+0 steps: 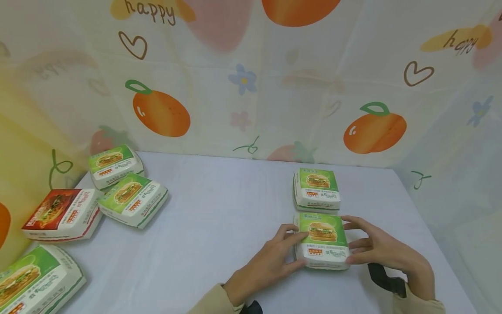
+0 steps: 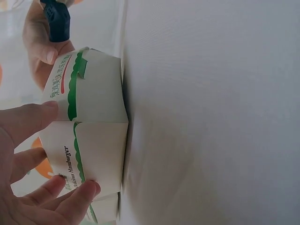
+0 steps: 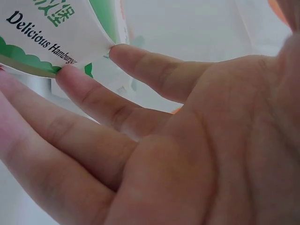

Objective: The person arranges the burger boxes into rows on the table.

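A green-and-white hamburger box [image 1: 323,241] sits at the right of the table, between my two hands. My left hand [image 1: 270,259] touches its left side, the thumb at the near corner and the other fingers spread along the side and top edge. From the opposite side, my right hand [image 1: 386,246] rests extended fingertips against the box, thumb at the near right corner. In the right wrist view those fingers [image 3: 89,91] lie fairly straight along the printed side. Directly behind stands a second green hamburger box [image 1: 317,189], its near edge close to the first.
At the left lie several more boxes: a red one [image 1: 62,213], a green one at the back [image 1: 115,165], another green one beside it [image 1: 133,200] and a green one at the near left [image 1: 37,279]. A printed curtain [image 1: 219,109] hangs along the table's back edge.
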A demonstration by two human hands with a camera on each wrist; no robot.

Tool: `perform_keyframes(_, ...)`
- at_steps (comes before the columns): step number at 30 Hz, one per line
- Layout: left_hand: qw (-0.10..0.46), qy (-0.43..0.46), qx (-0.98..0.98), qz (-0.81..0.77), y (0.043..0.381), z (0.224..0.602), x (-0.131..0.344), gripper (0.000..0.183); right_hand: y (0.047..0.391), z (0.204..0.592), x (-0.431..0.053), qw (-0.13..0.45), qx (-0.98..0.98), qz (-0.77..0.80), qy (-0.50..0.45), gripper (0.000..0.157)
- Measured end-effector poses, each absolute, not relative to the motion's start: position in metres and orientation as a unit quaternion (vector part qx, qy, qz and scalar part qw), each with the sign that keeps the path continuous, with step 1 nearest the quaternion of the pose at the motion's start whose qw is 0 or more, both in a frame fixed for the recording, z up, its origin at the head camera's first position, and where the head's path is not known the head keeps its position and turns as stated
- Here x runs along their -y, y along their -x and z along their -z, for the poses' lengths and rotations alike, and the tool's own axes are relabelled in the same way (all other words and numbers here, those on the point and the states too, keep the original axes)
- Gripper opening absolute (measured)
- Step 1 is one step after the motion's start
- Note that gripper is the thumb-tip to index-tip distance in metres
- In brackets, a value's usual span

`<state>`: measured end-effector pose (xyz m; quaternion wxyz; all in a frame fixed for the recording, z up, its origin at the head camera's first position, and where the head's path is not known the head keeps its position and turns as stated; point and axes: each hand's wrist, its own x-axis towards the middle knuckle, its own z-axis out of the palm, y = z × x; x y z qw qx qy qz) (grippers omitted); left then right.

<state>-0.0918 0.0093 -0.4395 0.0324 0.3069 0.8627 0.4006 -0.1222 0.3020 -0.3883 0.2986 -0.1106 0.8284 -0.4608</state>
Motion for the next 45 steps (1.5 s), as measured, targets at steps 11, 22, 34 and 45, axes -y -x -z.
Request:
perform_keyframes(11, 0.031, -0.312, -0.864, -0.395, 0.093, 0.440, -0.014, 0.060, 0.123, 0.391, -0.309, 0.303, -0.820, 0.473, 0.110, 0.096)
perform_keyframes(22, 0.022, -0.319, -0.869, -0.379, 0.094, 0.438, -0.016, 0.056, 0.120, 0.390, -0.315, 0.294, -0.833, 0.457, 0.105, 0.093)
perform_keyframes(34, 0.016, -0.318, -0.869, -0.378, 0.094, 0.438, -0.016, 0.054, 0.121, 0.389, -0.316, 0.292, -0.835, 0.454, 0.109, 0.090)
perform_keyframes(45, 0.009, -0.316, -0.870, -0.378, 0.094, 0.439, -0.016, 0.053, 0.121, 0.391, -0.317, 0.280, -0.840, 0.449, 0.117, 0.086)
